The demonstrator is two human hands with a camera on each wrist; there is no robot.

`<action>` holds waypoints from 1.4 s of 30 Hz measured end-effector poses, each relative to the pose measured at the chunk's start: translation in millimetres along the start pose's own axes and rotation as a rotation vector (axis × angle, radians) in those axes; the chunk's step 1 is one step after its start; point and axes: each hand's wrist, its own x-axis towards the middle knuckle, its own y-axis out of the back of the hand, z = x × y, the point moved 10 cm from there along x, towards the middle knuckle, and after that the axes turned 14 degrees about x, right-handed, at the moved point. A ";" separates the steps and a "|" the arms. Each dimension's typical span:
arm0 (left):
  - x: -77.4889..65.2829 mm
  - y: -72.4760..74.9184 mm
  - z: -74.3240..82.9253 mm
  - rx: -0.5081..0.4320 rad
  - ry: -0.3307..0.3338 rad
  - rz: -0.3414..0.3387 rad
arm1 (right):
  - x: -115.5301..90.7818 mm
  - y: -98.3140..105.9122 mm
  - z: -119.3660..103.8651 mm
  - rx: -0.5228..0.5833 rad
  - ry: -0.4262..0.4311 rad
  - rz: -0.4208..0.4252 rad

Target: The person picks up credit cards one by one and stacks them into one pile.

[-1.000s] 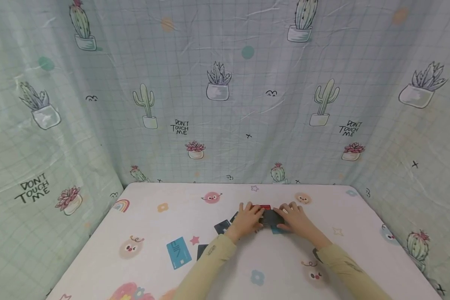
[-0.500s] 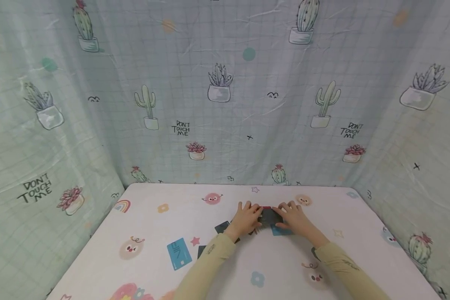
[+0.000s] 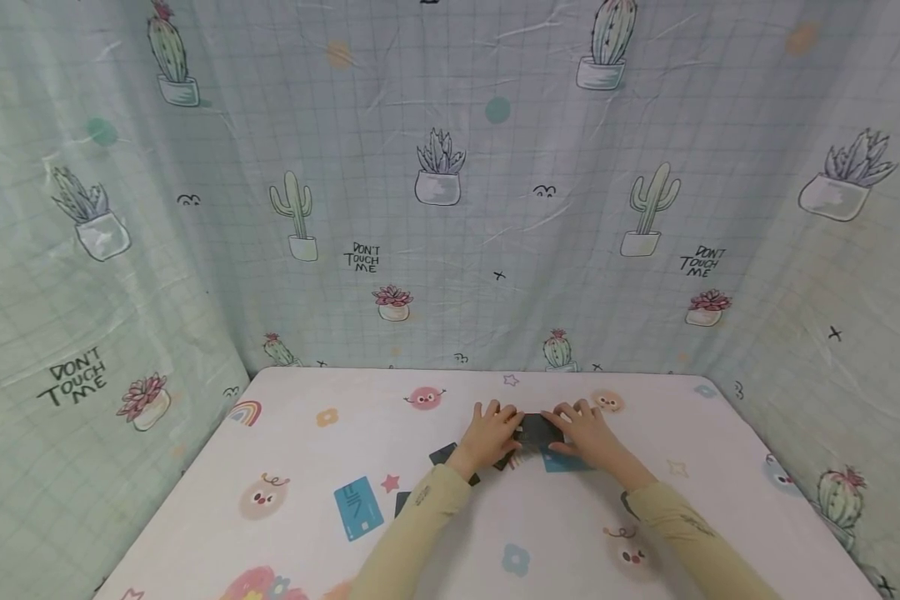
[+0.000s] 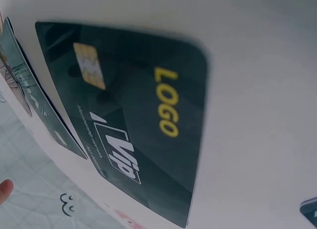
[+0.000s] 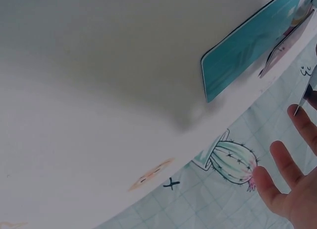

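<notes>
A dark card is held between my two hands near the middle of the table, raised at a slant. My left hand pinches its left side. On the opposite side my right hand grips the card with thumb and fingers; in the right wrist view its thin edge shows between the fingers. Just below lies a teal card. By the left hand is a dark card. In the left wrist view a dark VIP card with yellow LOGO lettering fills the middle, and a fingertip shows at the left edge.
A blue card lies to the left on the white patterned table. Partly under the left sleeve show a dark card and another dark card. A cactus-print curtain stands around the table's back and sides.
The held dark card has shifted slightly left and away from me. It now covers the red patch seen behind it, and more of the teal card shows. Both hands keep their hold.
</notes>
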 end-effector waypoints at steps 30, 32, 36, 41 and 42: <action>6.1 -13.8 -8.6 -0.031 0.046 -0.079 | 14.4 -12.4 9.8 0.095 -0.058 -0.062; 6.1 -15.8 -9.3 -0.030 0.054 -0.093 | 15.0 -14.8 10.8 0.102 -0.068 -0.073; 5.7 -18.7 -10.6 -0.025 0.071 -0.094 | 16.2 -21.6 13.5 0.123 -0.094 -0.093; 5.0 -22.1 -12.1 -0.011 0.075 -0.104 | 16.8 -26.9 14.3 0.140 -0.101 -0.098; 5.0 -23.2 -12.6 -0.009 0.076 -0.109 | 17.1 -27.3 13.9 0.140 -0.098 -0.098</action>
